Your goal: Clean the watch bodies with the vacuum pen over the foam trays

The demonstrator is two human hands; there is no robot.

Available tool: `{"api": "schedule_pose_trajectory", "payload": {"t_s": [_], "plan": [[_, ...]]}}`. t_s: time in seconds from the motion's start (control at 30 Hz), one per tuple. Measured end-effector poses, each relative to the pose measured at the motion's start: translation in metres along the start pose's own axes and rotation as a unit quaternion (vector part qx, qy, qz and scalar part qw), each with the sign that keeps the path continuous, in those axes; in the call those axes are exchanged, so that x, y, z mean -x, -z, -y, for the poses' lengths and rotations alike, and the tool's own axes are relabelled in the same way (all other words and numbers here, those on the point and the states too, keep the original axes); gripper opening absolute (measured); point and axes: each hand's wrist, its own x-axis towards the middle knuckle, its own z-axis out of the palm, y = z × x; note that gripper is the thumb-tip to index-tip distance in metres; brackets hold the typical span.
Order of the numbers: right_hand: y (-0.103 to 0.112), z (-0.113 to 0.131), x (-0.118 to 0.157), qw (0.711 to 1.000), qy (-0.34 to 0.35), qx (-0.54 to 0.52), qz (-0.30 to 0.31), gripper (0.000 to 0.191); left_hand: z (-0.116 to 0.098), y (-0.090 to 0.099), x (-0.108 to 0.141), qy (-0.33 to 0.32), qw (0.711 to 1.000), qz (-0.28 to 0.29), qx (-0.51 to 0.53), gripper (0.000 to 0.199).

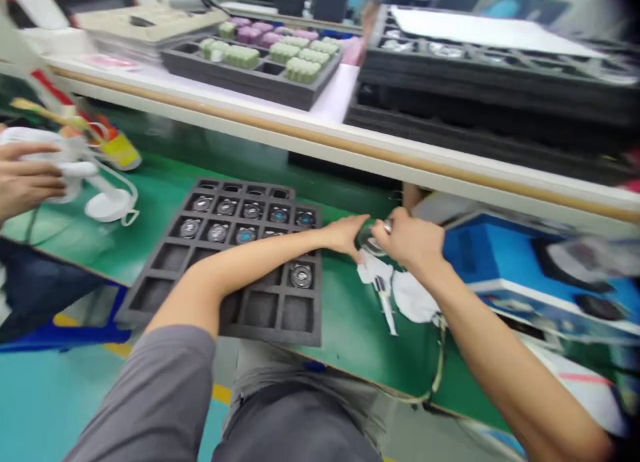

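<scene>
"Where could a hand pass?"

"Along the green mat (343, 322), between the foam tray (317, 319) and the syringe (386, 309), from the near edge."

"And farther in?"

"The left hand (346, 237) and right hand (413, 239) block that end, with the shelf edge (280, 129) above and beyond."

"Over the tray?"

"The left forearm (260, 257) crosses it; the near-right pockets lie uncovered."

"Rightward?"

"White pad (413, 297), cable (441, 362), right forearm (493, 335), then the blue box (465, 245)."

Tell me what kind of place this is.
Probably an electronics assembly workshop: round parts sit in a compartmented black foam tray, a syringe lies on the green work surface, and a shelf holds more trays.
</scene>
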Motion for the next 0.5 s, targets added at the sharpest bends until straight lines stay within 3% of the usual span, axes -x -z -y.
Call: {"api": "schedule_pose_trajectory", "payload": {"t_s": [0.1,0.23,0.33,0.5], "plan": [[0.003,0.018,0.005,1.000,0.011,-0.023,0.000,0.042,0.006,0.006,0.003,-0.024,0.999,-0.027,-0.020,0.127],[-0.015,0.030,0.016,0.999,0.005,-0.038,0.002,0.041,0.007,0.006,0.005,-0.040,0.997,0.025,-0.068,0.088],[-0.030,0.026,0.024,0.999,-0.004,-0.040,0.012,0.045,0.004,0.001,0.004,-0.043,0.996,0.035,-0.066,0.078],[-0.043,0.010,0.025,0.997,0.057,-0.044,-0.020,0.040,0.002,-0.004,0.001,-0.076,0.996,0.016,-0.053,0.067]]}}
